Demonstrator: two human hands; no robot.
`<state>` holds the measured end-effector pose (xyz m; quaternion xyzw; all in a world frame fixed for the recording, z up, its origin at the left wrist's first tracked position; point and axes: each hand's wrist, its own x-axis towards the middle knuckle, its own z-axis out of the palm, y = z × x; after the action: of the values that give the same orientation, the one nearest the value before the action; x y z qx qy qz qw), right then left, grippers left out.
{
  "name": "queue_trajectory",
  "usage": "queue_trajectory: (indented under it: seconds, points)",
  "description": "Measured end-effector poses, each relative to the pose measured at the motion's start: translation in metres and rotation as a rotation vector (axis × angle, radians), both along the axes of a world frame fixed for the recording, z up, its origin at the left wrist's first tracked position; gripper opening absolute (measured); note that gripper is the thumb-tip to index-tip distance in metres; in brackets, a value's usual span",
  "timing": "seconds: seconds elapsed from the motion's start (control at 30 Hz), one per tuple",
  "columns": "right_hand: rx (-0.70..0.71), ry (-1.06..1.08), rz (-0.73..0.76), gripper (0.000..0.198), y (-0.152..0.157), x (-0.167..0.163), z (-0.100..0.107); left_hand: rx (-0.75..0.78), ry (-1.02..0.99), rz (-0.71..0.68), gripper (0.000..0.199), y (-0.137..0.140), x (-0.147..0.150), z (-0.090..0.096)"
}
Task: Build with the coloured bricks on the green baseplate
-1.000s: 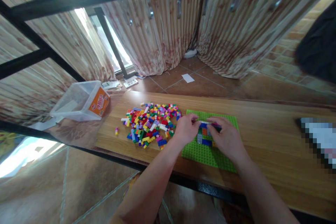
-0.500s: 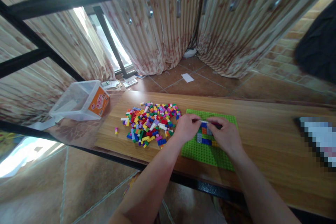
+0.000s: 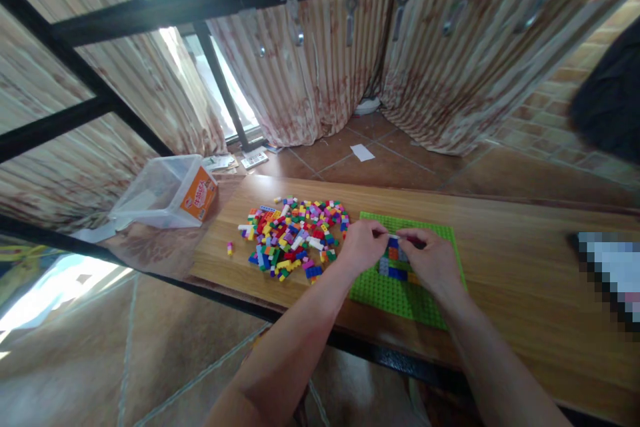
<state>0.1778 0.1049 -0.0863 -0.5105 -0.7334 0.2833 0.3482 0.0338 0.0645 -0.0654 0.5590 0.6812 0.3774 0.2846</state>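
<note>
A green studded baseplate (image 3: 370,293) lies on the wooden table, bearing several joined building bricks in blue (image 3: 397,274), grey (image 3: 384,265) and orange. Over the far part of these bricks, my left hand (image 3: 364,243) is closed in a pinch at one end of a small white brick (image 3: 393,237). The fingers of my right hand (image 3: 430,257) are closed at the brick's other end. My right hand covers part of the joined bricks, so their full outline is hidden. Whether the white brick is seated on those below, I cannot tell.
Left of the baseplate spreads a pile of loose colourful bricks (image 3: 295,237), with a small pink-and-yellow piece (image 3: 230,248) apart from it. A clear plastic bin (image 3: 150,193) with an orange label stands beyond the table's left end. A pixelated flat object (image 3: 610,267) lies at right.
The whole view has shifted slightly, so things appear a little farther right. Both hands stay at the same spot over the joined bricks, fingertips drawn slightly closer together.
</note>
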Motion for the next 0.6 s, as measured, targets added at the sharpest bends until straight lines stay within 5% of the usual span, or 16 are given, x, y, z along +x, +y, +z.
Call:
queue_trajectory:
  seconds: [0.33, 0.6]
  points:
    - [-0.051, -0.009, 0.069, 0.027, 0.0048, 0.0079, -0.0012, -0.085, -0.028, -0.037, 0.031, -0.0026, -0.0035, 0.0025]
    - [-0.056, 0.000, 0.094, 0.028, 0.0042, 0.0081, -0.0016, -0.082, -0.011, -0.035, 0.022, -0.0037, -0.0011, 0.0049]
